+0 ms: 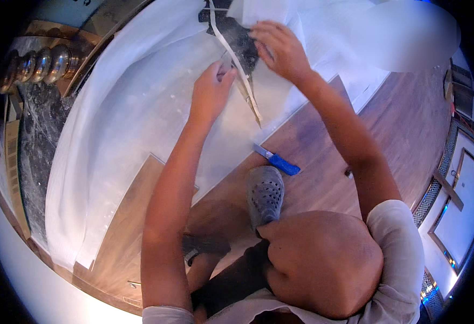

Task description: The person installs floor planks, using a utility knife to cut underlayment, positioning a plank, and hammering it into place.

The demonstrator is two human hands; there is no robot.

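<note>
My left hand (213, 89) pinches at the edge of a torn gap in the white underlay sheet (134, 92), on something thin that I cannot make out. My right hand (280, 51) is higher and to the right, fingers loosely bent and apart beside a raised white flap (253, 11). A long pale strip (220, 35) runs down the gap, over a dark surface (237, 38), between my hands. A utility knife with a blue handle (284, 164) lies on wood-look planks (388, 124), just past my grey perforated clog (264, 191).
More planks (113, 232) lie at lower left, partly beside the underlay. A metal object with rounded rings (45, 65) and a dark dusty surface (37, 140) are at left. Framed white panels (458, 194) with patterned borders line the right side. A blurred patch covers the upper right.
</note>
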